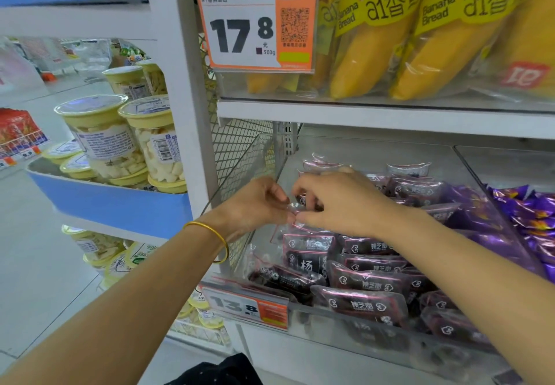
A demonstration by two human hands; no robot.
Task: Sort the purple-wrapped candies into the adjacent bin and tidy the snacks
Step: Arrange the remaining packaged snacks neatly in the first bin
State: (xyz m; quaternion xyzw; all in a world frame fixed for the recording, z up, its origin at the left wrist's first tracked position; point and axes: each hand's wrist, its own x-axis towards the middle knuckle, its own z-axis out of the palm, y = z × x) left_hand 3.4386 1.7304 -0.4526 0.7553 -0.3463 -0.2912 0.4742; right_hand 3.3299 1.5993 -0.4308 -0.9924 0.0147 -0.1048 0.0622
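Shiny purple-wrapped candies (534, 213) heaped at right, dark snack packets (366, 282) piled in adjacent clear bin (243, 162)

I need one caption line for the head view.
Left hand and right hand pinch a packet over the bin.

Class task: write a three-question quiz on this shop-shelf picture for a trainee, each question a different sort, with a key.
1. True or false: the gold bangle is on the right wrist.
2. Which price is on the tag beside the banana bread? A 13.8 B 17.8 C 9.9
3. What do the left hand and right hand pinch between them?
Key: 1 false, left wrist; 2 B; 3 a small dark packet.
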